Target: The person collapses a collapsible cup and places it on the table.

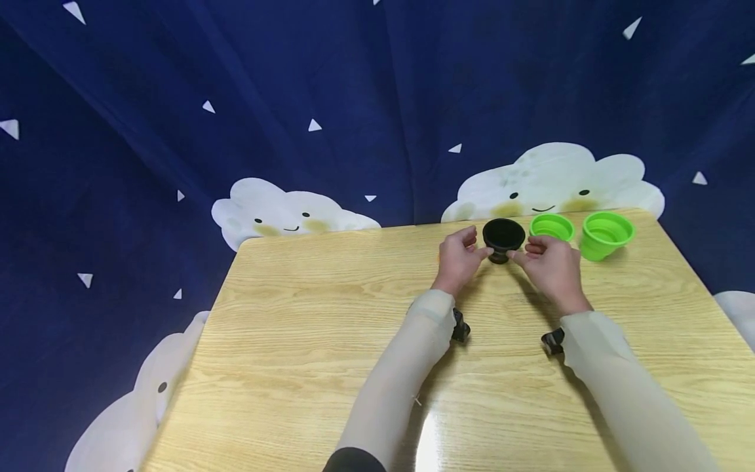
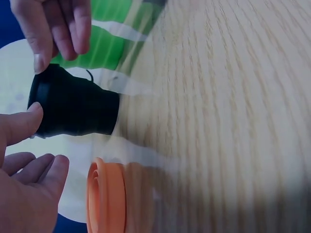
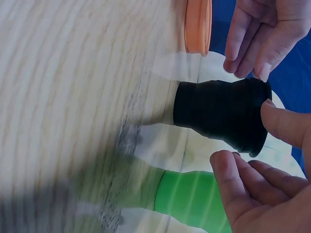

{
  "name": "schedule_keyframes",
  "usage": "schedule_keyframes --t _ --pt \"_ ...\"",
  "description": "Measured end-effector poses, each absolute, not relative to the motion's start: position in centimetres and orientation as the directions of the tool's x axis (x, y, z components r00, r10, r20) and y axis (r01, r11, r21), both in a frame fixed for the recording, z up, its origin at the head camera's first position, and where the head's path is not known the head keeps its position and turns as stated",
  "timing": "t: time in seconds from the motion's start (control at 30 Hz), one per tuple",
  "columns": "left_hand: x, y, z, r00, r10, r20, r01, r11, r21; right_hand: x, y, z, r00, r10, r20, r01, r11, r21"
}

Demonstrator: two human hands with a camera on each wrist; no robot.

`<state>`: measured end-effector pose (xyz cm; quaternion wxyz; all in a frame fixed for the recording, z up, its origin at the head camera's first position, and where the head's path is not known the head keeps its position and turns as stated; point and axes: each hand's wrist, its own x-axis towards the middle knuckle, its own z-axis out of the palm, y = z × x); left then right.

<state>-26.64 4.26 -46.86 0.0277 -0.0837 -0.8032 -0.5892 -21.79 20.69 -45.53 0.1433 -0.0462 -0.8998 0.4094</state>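
A black ribbed collapsible cup (image 1: 503,237) stands upright on the table at the far side, wide mouth up, between the two hands. My left hand (image 1: 459,261) is at its left, the thumb touching the cup near its rim while the loosely bent fingers stay off it. From the other side my right hand (image 1: 551,265) touches the rim with its thumb, its fingers likewise apart from the cup. Beside the left hand sits a flattened orange cup (image 2: 112,199), mostly hidden in the head view. A green cup (image 1: 551,225) is right behind the right hand.
Another green cup (image 1: 606,237) stands farther right. The wood-grain table (image 1: 307,328) ends just behind the cups, at a dark blue curtain (image 1: 330,78) with white clouds and triangles. Each wrist wears a small black camera (image 1: 460,326).
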Motion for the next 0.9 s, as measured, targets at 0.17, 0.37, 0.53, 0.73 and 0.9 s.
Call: schedule_keyframes --t 0.17,0.37,0.53,0.73,0.9 --pt "-26.7 4.7 -47.0 -0.983 0.136 0.121 0.156 0.279 0.948 -22.2 20.4 -45.4 -0.960 0.195 0.201 -0.036 0.627 -0.778" --pt "-26.7 5.1 -47.1 -0.983 0.149 0.110 0.144 0.242 0.960 -22.4 20.1 -45.5 -0.961 0.194 0.199 -0.043 0.605 -0.795" --pt "-26.8 5.3 -47.0 -0.982 0.145 0.120 0.152 0.236 0.960 -22.4 20.2 -45.3 -0.966 0.192 0.174 -0.032 0.578 -0.815" --pt "-26.9 4.8 -46.2 -0.978 0.159 0.138 0.171 0.216 0.961 -22.2 20.1 -44.5 -0.960 0.187 0.206 -0.079 0.527 -0.846" --pt "-26.9 4.0 -45.7 -0.951 0.213 0.225 0.275 0.250 0.928 -22.1 20.0 -44.1 -0.930 0.166 0.329 -0.192 0.545 -0.816"
